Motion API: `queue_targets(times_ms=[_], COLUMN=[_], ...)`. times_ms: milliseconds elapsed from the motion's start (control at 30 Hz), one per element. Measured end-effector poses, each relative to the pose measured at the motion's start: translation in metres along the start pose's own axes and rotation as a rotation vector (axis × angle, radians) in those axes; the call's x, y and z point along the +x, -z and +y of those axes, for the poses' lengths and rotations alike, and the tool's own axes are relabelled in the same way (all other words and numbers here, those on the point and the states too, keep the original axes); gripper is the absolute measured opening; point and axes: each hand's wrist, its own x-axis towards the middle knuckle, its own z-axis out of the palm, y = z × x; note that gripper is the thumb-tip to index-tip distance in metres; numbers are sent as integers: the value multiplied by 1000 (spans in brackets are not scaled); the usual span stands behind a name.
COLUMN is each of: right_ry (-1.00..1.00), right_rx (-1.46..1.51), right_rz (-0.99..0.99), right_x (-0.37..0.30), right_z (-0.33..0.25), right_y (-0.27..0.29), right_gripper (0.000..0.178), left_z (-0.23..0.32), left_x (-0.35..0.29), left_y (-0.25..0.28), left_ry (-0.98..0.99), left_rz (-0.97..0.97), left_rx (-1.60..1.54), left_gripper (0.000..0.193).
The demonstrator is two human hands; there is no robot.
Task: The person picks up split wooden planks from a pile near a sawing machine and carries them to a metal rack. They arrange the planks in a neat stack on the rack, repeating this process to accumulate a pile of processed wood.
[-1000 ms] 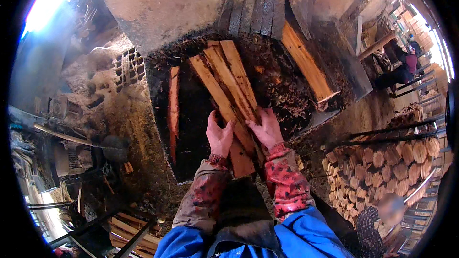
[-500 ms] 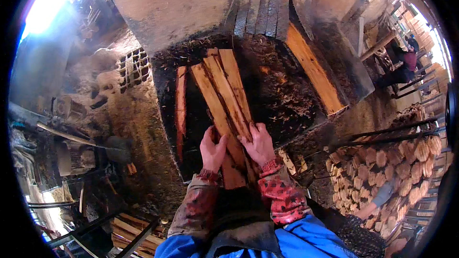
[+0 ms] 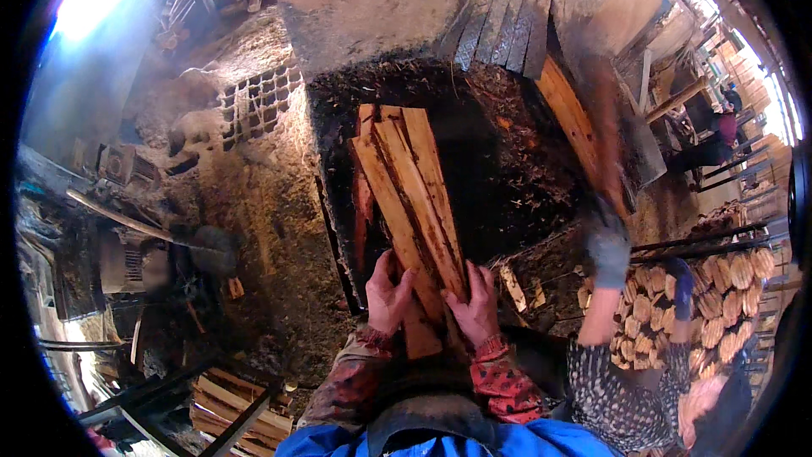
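My left hand (image 3: 389, 294) is closed on the left edge of several rough wooden boards (image 3: 408, 182), its thumb over the top. My right hand (image 3: 475, 300) grips their right edge. The boards lie in a narrow, overlapping stack, dark bark along their edges, slanting from my body onto the dark work table (image 3: 499, 220). A thin reddish strip of wood (image 3: 362, 211) shows beside and partly beneath them on the left.
A long board (image 3: 562, 101) juts from under hanging dark flaps (image 3: 507, 34) at the right. Beside it is a co-worker's grey-gloved hand (image 3: 607, 245) with a motion-blurred brown slab. Stacked cut wood (image 3: 719, 288) stands right; a metal grid (image 3: 260, 101) lies left.
The view has shifted, and the boards in my hands now overlap the reddish strip. At the right, a co-worker's gloved hand has reached in beside the long board, where a blurred brown slab appears.
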Motion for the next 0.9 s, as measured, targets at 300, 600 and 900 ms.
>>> queue_targets(times_ms=[300,600,900], right_ry=[-484,-416,-484], right_rx=[763,771,936], right_rz=[-443,-455,-525], right_x=[0,1,9], right_z=[37,55,47], right_y=[-1,0,13], right_gripper=[48,50,54], left_z=[3,29,72], left_x=[12,15,39], left_y=[3,-5,-33], left_ry=[17,240,634], left_rz=[-36,-52,-53], left_rx=[162,-179,-283], left_gripper=[34,40,37])
